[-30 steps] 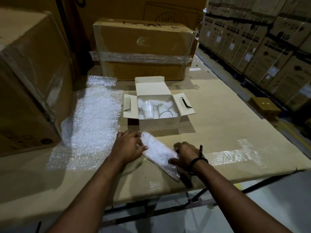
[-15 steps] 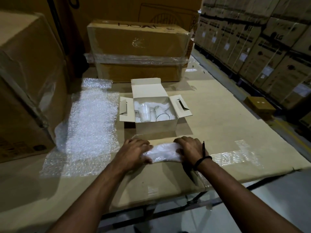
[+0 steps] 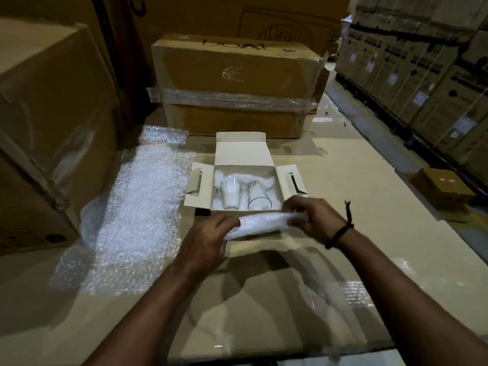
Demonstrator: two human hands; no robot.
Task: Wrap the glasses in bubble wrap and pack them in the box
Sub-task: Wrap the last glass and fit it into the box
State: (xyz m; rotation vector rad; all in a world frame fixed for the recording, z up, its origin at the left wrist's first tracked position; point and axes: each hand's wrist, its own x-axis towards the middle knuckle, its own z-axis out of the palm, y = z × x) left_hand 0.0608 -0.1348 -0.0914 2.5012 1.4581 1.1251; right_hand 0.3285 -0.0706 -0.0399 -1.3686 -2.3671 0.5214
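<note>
In the head view, a long white bubble-wrapped bundle (image 3: pixel 261 225) was held crosswise in the air, just in front of the near wall of a small white cardboard box (image 3: pixel 240 149) and above the desk (image 3: pixel 356 180), which was covered with pale flattened cardboard. The bundle's left end was gripped by the left hand (image 3: pixel 208 241), with the fingers curled round it. Its right end was pinched by the right hand (image 3: pixel 314 220), which was blurred, so the exact lie of the fingers could not be made out. A black cord band (image 3: pixel 340 233) was worn on the right wrist. The white cardboard box stood open, with its lid flap raised at the back and its two side flaps spread out. Clear glasses (image 3: pixel 232 192) were seen lying inside it among white wrapping. A large clear sheet of bubble wrap (image 3: pixel 137 215) was spread flat on the desk to the left of the box. A big brown carton bound with clear film (image 3: pixel 237 83) stood behind the box, and another large brown carton (image 3: pixel 47 114) was set at the far left. Stacked brown cartons (image 3: pixel 422 75) were ranged along the right, with a small brown box (image 3: pixel 443 187) near them on the floor.
</note>
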